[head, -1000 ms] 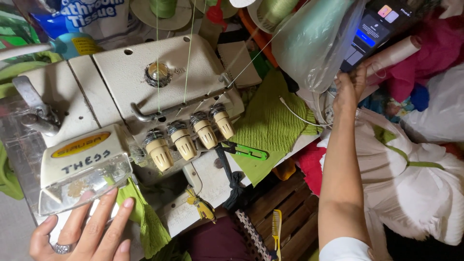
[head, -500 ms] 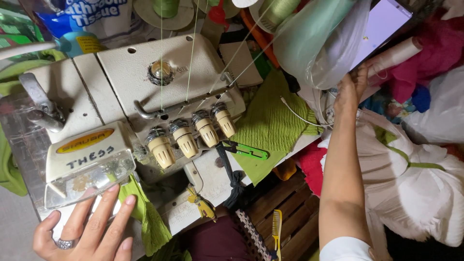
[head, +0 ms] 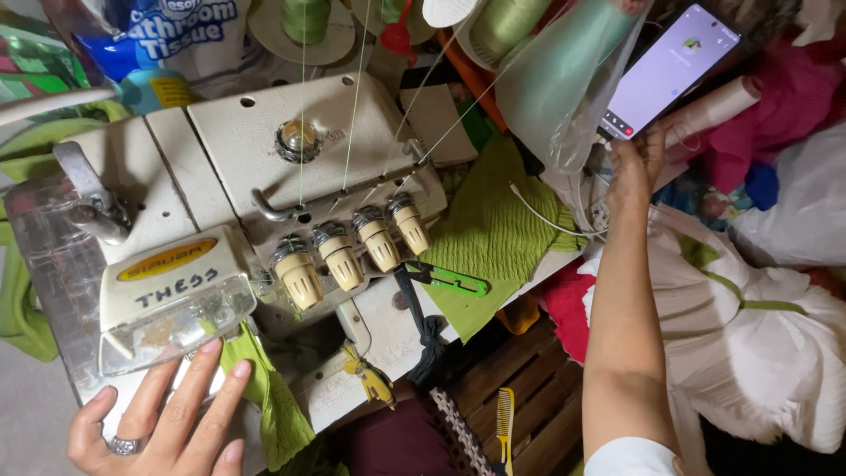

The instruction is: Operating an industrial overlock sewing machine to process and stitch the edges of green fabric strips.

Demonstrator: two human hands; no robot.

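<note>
Head view | left hand [head: 163, 419] fingers spread on green fabric [head: 269, 397] | right hand [head: 636, 163] fingers pinching phone [head: 670, 66]

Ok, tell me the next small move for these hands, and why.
Probably bring the right hand back from the phone to the green fabric: only the left hand steadies it at the sewing machine.

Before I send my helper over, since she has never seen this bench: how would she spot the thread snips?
Start at the big cream sewing machine and find its row of four ribbed cream knobs on the front. Just right of the last knob, the thread snips lie where the green cloth meets the white table. They are the only bright green plastic tool there, small and narrow.
</note>
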